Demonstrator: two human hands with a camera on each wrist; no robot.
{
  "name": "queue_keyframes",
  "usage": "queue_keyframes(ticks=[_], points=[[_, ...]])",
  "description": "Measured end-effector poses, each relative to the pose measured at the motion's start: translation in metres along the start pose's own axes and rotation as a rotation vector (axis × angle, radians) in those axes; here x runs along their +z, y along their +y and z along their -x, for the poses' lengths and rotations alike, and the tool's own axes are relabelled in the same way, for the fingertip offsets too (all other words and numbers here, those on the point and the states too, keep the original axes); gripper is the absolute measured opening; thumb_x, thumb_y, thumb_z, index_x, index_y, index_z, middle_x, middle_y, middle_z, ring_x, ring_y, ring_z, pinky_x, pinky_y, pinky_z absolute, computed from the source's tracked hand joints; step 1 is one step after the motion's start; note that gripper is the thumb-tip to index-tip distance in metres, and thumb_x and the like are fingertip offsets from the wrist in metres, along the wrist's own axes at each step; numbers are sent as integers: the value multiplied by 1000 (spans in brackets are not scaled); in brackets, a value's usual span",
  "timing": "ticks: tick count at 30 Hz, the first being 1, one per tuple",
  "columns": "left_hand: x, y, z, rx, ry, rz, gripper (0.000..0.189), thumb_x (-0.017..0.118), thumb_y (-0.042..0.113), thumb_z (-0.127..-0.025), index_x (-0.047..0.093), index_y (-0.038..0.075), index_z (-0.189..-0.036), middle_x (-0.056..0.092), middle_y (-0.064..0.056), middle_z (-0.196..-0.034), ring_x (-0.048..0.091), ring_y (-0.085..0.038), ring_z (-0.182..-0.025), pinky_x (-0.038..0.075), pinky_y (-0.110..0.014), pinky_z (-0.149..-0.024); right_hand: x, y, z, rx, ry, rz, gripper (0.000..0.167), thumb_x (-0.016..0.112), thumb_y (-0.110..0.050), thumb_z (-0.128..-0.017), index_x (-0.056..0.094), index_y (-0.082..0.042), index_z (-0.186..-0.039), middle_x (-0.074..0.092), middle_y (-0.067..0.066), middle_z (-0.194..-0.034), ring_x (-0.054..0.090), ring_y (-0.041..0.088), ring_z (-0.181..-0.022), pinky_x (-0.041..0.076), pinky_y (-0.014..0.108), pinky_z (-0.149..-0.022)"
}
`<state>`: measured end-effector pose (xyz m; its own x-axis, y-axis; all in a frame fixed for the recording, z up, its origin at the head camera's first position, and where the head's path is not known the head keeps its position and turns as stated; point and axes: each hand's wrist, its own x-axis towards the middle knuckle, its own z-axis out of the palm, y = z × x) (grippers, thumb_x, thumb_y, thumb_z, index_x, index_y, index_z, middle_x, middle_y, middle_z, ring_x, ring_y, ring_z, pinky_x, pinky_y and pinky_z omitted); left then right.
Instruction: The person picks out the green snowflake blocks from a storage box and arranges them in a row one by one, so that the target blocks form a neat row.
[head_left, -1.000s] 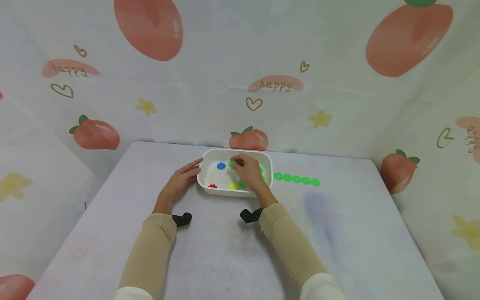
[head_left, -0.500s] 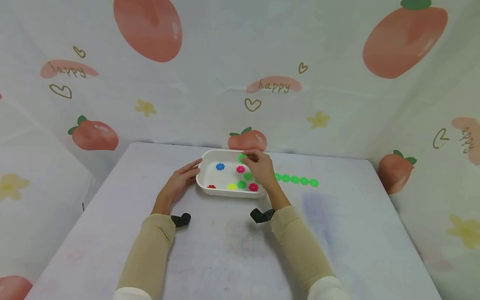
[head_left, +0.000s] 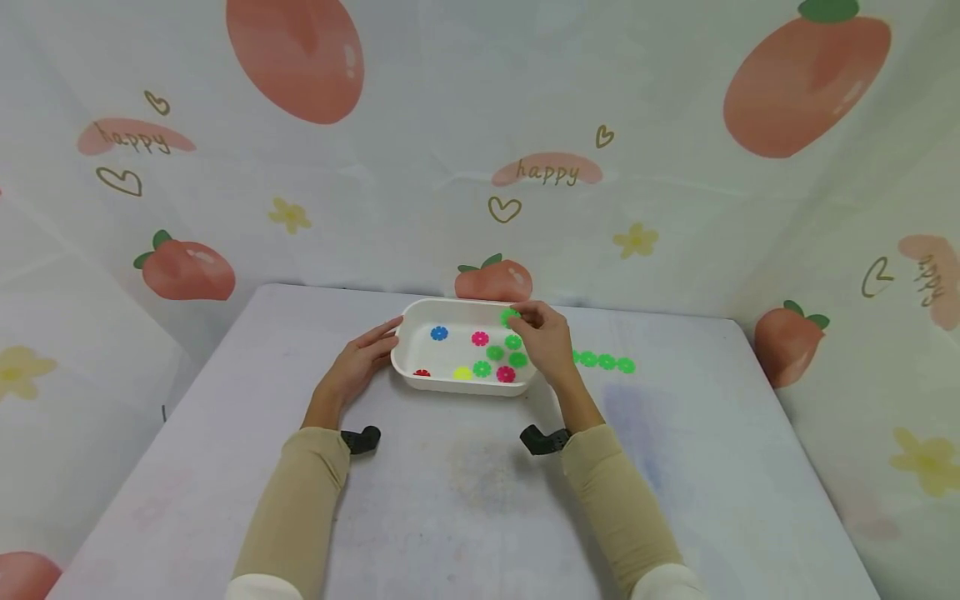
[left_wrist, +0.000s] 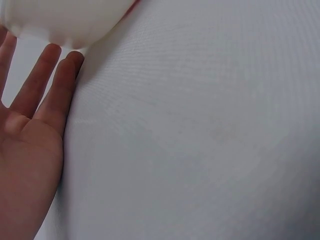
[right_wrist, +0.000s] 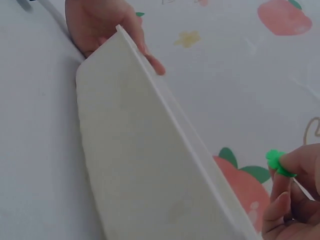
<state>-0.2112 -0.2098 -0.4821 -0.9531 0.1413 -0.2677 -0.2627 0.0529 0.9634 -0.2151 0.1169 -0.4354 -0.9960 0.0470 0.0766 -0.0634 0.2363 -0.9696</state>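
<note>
White tray (head_left: 465, 387) bars low passage; above seems passable

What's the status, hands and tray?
Right hand pinching green flower near tray. Left hand against tray's left end. Right wrist partly hides flower row.

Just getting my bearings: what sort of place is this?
Probably a staged tabletop workspace: a fruit-printed backdrop stands behind and beside a pale table, which bears a white tray of flower-shaped pieces.

I see the right hand (right_wrist: 297, 205) pinch a green piece (right_wrist: 276, 161) near the long edge of the white tub (right_wrist: 135, 140). The left hand (right_wrist: 102, 22) touches its far end. Behind is a cloth (right_wrist: 225, 90) with red fruits (right_wrist: 284, 19).
</note>
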Motion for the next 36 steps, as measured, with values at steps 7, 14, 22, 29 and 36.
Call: queue_keyframes(ticks=[7, 14, 22, 29, 36], points=[[3, 10, 7, -15, -15, -2, 51, 55, 25, -106, 44, 25, -156, 41, -3, -164, 45, -15, -144, 31, -38, -127, -10, 11, 2, -1, 78, -48, 21, 71, -19, -95, 72, -8, -114, 69, 3, -99, 59, 14, -91, 50, 16, -75], [5, 18, 15, -26, -16, 7, 51, 56, 25, -106, 44, 25, -156, 39, -3, -164, 43, -18, -146, 32, -37, -127, -25, 17, 3, 18, 118, -39, 22, 70, -22, -97, 71, -10, -115, 69, 0, -101, 59, 13, -91, 50, 15, -72], [1, 2, 2, -9, -1, -14, 50, 58, 30, -105, 47, 28, -154, 42, 0, -162, 47, -11, -141, 36, -32, -124, -43, 26, 7, 55, 153, -30, 23, 70, -21, -97, 71, -10, -117, 63, -4, -96, 59, 13, -90, 50, 16, -69], [1, -1, 0, -3, -5, -15, 50, 58, 31, -105, 47, 29, -154, 40, 2, -164, 44, -14, -145, 34, -35, -126, -59, 38, 10, 91, 181, -20, 24, 71, -22, -96, 71, -11, -116, 64, -8, -95, 60, 10, -90, 50, 15, -71], [1, 1, 1, -17, -3, -21, 51, 56, 30, -106, 45, 29, -155, 39, 2, -165, 45, -12, -143, 36, -33, -124, -78, 45, 13, 131, 221, -12, 24, 71, -20, -95, 71, -9, -118, 65, -9, -93, 58, 7, -87, 49, 14, -69]])
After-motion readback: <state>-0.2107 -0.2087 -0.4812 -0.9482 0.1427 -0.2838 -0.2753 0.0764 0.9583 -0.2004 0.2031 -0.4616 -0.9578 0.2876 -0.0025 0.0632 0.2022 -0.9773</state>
